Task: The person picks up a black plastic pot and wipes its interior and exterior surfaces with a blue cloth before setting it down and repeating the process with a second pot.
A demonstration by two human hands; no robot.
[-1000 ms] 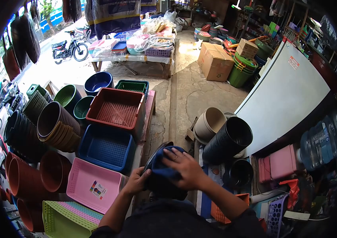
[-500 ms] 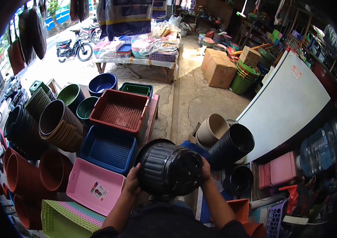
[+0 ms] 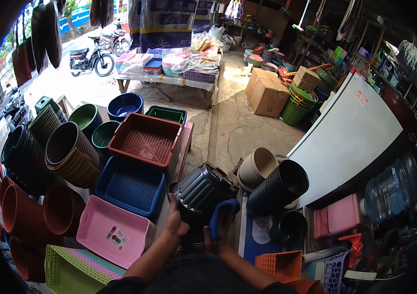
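Note:
A black ribbed pot (image 3: 199,188) is tilted in front of my body at the lower middle. My left hand (image 3: 175,219) grips its near left side, the thumb up along the rim. My right hand (image 3: 217,240) is closed on a blue cloth (image 3: 222,218), which lies against the pot's near right side. To the left of the pot are a pink basket (image 3: 135,223) and a blue basket (image 3: 157,201). On its right stand a beige pot (image 3: 257,166) and a stack of black pots (image 3: 272,191).
Red-brown pots (image 3: 22,208) and a green basket (image 3: 66,274) are at the left. A white panel (image 3: 351,127), a pink box (image 3: 343,214) and a water bottle (image 3: 390,183) are at the right. Farther off are a cardboard box (image 3: 266,93) and a goods table (image 3: 169,77).
The pot has turned, its base now facing up and away. My right hand has left the pot's right side, moved nearer my body and taken hold of the blue cloth.

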